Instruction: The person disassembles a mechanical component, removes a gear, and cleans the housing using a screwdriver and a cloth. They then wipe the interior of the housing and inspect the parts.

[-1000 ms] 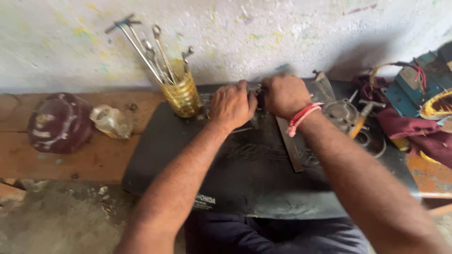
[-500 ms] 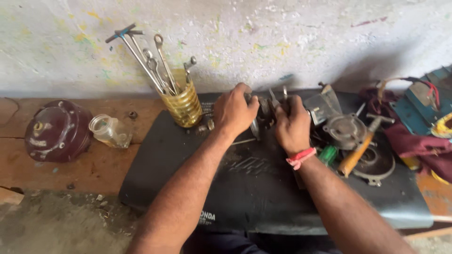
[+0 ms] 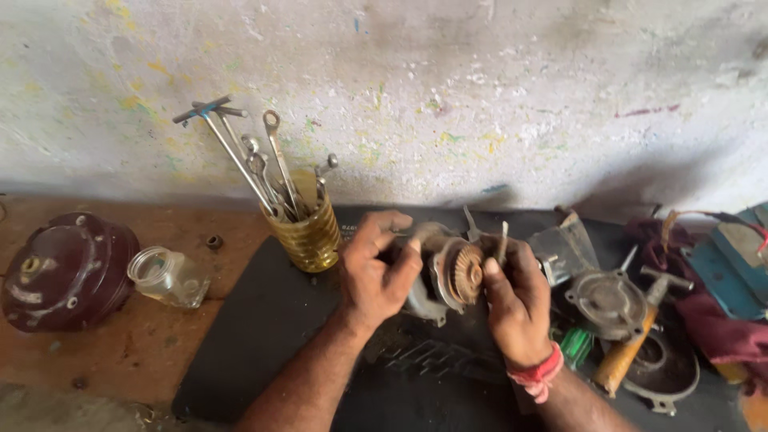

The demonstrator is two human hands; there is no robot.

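A: What does the person hold?

B: Both hands grip a grey metal housing [image 3: 445,276] with a toothed gear [image 3: 466,272] on the face turned to the camera; it is lifted above the black mat [image 3: 264,336], roughly over the mat's middle and near the wall; the left hand [image 3: 376,272] is closed round its left side, fingers curled over the top; the right hand [image 3: 516,304] is clamped on its right side and also pinches a thin metal tool [image 3: 502,240] that stands upright beside the gear; a red thread band [image 3: 538,374] sits on the right wrist.

A: And around them?

B: Just left of the left hand stands a ribbed yellow jar [image 3: 308,232] full of spanners [image 3: 256,160], on the mat's far left corner; further left on the wooden counter [image 3: 120,336] lies a clear glass jar [image 3: 170,276] on its side, and beside that a dark red domed cover [image 3: 68,268].

A: To the right?

B: A round grey cap [image 3: 608,302] lies on the mat, near the right hand; a hammer with an orange handle [image 3: 632,352] rests across a dark ring-shaped part [image 3: 668,372]; a green handle [image 3: 576,346] peeps out by the right wrist; a dark red cloth [image 3: 720,324] and a blue case [image 3: 736,268] are well apart at the edge.
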